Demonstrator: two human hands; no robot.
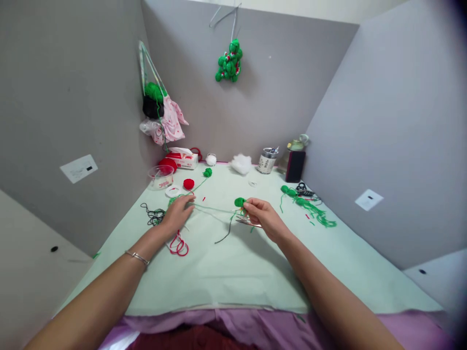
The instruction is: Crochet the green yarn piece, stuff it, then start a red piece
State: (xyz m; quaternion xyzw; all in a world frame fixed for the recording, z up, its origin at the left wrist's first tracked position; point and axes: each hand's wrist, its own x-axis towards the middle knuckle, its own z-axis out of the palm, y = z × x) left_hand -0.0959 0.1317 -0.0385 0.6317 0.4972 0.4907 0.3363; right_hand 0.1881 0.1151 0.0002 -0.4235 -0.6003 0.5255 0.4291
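My right hand (264,218) pinches a small green crocheted piece (240,202) between thumb and fingers. A thin metal tip shows just below the piece. Pointed metal blades like those of scissors (246,222) stick out under this hand; whether it grips them is unclear. A dark strand (225,237) hangs from the piece onto the table. Green yarn (213,209) stretches leftward from it to my left hand (178,214), whose fingers are apart and rest over loose green yarn at the left. Red and white yarn loops (178,244) lie beside the left wrist.
Tangled black yarn (155,216) and a clear tub (161,178) are at left. A red ball (188,184), tissue box (182,159), white stuffing (241,164) and pen tin (267,161) stand behind. Green crocheted pieces (308,204), black-handled scissors (302,189) and a phone (295,166) are right.
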